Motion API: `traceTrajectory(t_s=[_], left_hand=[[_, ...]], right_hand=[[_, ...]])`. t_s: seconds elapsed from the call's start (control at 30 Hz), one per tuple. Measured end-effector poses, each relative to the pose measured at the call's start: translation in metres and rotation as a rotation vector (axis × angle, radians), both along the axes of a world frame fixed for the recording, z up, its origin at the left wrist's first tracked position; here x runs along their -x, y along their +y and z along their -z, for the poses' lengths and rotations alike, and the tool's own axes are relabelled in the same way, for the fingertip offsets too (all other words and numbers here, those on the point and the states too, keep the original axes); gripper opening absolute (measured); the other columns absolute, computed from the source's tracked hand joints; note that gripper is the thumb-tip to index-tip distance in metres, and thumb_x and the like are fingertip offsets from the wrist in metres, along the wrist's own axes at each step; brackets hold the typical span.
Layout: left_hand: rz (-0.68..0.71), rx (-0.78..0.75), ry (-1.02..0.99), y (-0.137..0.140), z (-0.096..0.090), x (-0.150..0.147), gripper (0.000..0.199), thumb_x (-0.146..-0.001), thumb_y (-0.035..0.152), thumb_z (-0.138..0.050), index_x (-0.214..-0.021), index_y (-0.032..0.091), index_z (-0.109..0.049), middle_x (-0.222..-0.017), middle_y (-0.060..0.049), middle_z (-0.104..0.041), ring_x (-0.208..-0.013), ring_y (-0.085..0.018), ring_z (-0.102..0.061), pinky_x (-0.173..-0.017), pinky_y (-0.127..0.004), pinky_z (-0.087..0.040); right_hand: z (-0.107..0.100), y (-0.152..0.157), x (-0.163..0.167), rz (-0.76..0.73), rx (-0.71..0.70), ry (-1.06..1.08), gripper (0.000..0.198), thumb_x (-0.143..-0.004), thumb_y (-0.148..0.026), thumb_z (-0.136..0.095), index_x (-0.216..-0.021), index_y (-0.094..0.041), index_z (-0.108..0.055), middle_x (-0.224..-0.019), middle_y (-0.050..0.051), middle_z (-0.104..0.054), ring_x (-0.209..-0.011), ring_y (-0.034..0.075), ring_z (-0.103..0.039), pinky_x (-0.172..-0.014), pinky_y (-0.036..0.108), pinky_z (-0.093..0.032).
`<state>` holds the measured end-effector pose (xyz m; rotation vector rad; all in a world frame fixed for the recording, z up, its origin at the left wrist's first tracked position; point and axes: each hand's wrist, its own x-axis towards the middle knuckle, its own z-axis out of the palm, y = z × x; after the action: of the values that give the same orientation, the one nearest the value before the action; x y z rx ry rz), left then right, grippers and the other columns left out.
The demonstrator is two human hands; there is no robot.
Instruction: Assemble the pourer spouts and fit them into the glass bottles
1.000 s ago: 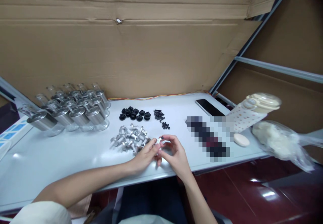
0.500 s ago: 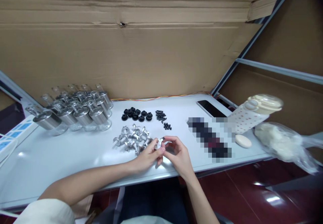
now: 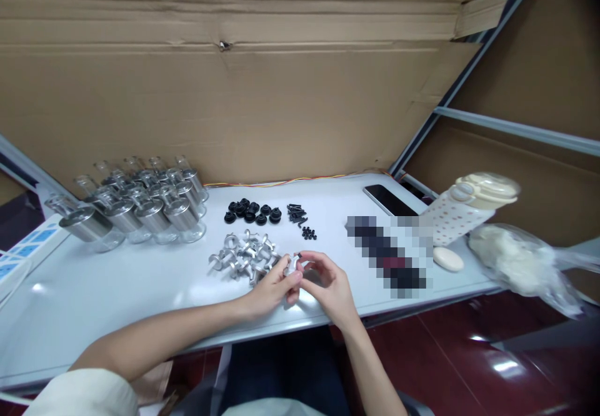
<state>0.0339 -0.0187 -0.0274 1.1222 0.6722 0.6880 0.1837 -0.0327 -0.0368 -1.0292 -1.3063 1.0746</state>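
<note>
My left hand (image 3: pixel 272 291) is closed around a silver metal pour spout (image 3: pixel 292 266), thumb and fingers pinching its body. Against the same spout my right hand (image 3: pixel 330 288) curls, its index finger by a small dark tip at the top and its thumb lower down; the fingers partly hide the piece. Just left of the hands lies a heap of similar silver pour spouts (image 3: pixel 244 255). Behind it are several black ribbed stoppers (image 3: pixel 250 213), a small pile of black pins (image 3: pixel 296 212) and some tiny black caps (image 3: pixel 309 233).
Several glass bottles with steel sleeves (image 3: pixel 152 216) stand at the left, near a white power strip (image 3: pixel 32 247). On the right are a phone (image 3: pixel 391 200), a blurred-out dark item (image 3: pixel 389 257), a white oval object (image 3: pixel 448 258), a dotted flask (image 3: pixel 457 219) and a plastic bag (image 3: pixel 515 263).
Both hands keep their grip on the pour spout, with only slight finger movement. The whole view has shifted a little, so things appear slightly further left.
</note>
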Motion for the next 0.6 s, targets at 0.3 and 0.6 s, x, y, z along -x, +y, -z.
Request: traceTrajectory(t_s=[0.3,0.6], left_hand=[[0.043,-0.048,-0.023,0.0013,0.005,0.0002,0.035,-0.085,0.049,-0.053,-0.085,0.019,-0.037,-0.062,0.007,-0.043,-0.051,-0.006,-0.042,-0.055,-0.023,-0.031],[0.09,-0.123,0.032,-0.0001,0.0,0.0015,0.034,-0.086,0.049,-0.051,-0.082,0.019,-0.036,-0.056,0.007,-0.043,-0.05,-0.007,-0.04,-0.054,-0.023,-0.031]], right_hand=[[-0.0019,0.0019,0.0012,0.06,0.047,0.037,0.024,-0.084,-0.04,-0.058,-0.092,-0.02,-0.067,-0.086,0.006,-0.069,-0.08,0.019,-0.064,-0.076,0.031,-0.051],[0.0008,0.0049,-0.0013,0.117,-0.104,-0.027,0.013,-0.081,-0.031,-0.061,-0.08,-0.02,-0.069,-0.083,0.005,-0.064,-0.079,0.018,-0.061,-0.071,0.028,-0.048]])
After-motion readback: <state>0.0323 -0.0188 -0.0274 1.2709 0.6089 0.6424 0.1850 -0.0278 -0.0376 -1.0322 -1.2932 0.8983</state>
